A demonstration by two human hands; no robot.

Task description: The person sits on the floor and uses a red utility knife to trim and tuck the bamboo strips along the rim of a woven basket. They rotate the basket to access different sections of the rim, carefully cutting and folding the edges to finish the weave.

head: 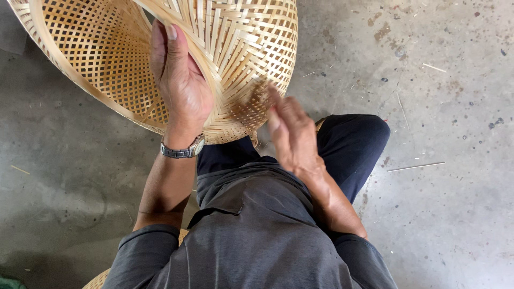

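A large woven bamboo basket lies tipped on its side in front of my knees, its open mouth facing left. My left hand grips the basket's rim, thumb inside and palm over the edge; a metal wristwatch is on that wrist. My right hand is blurred, fingers apart, just off the basket's outer weave near its lower right side, holding nothing that I can see.
Bare grey concrete floor surrounds me, scattered with thin bamboo slivers and specks. My dark trousers and grey shirt fill the lower middle. A bit of another woven piece shows at the bottom left.
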